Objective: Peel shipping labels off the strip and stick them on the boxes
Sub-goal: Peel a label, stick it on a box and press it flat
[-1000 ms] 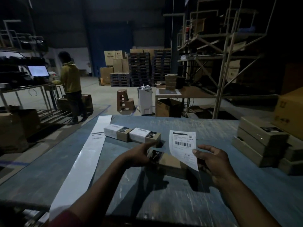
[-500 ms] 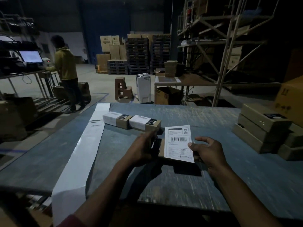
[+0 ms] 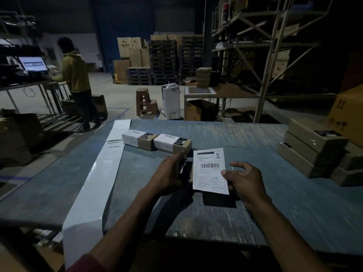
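The left hand (image 3: 169,176) grips a small box (image 3: 184,170) by its left end, fingers curled round it, holding it just above the blue table (image 3: 225,216); most of the box is hidden under the shipping label (image 3: 211,170). The right hand (image 3: 245,181) pinches the label's right edge between thumb and fingers, the remaining fingers loosely spread, and the sheet lies over the box top with its lower right corner overhanging. Whether the label is already stuck down cannot be told. The backing strip (image 3: 98,179) runs along the table's left side from the far edge and droops over the near edge. 2 labelled boxes (image 3: 157,141) sit end to end just beyond the hands, beside the strip. A stack of unlabelled boxes (image 3: 312,148) stands near the right edge, well apart from the hands. Bare tabletop lies between the hands and that stack, and in front of the hands to the near edge. Beyond the table a person in a yellow top (image 3: 75,75) stands at a monitor (image 3: 33,63).
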{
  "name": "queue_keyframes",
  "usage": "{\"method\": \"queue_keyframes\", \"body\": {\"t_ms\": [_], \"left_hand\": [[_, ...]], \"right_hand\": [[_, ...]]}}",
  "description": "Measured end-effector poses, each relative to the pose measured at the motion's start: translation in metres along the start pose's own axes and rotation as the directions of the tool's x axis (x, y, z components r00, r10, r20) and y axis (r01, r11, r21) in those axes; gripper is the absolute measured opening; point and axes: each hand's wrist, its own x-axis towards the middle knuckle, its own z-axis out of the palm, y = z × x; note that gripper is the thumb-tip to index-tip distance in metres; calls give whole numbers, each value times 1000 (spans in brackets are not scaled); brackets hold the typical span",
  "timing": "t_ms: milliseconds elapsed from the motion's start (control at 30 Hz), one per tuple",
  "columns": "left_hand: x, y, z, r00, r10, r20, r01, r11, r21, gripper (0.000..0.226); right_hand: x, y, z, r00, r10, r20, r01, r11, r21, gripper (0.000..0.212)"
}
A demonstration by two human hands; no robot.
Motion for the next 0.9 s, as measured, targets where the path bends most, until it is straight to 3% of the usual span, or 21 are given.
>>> {"method": "queue_keyframes", "body": {"t_ms": [900], "left_hand": [[1,-16,7,994,109,-28,-105,988,113,83]], "right_hand": [[11,5,6,997,-31,-67,23,992,-126,39]]}}
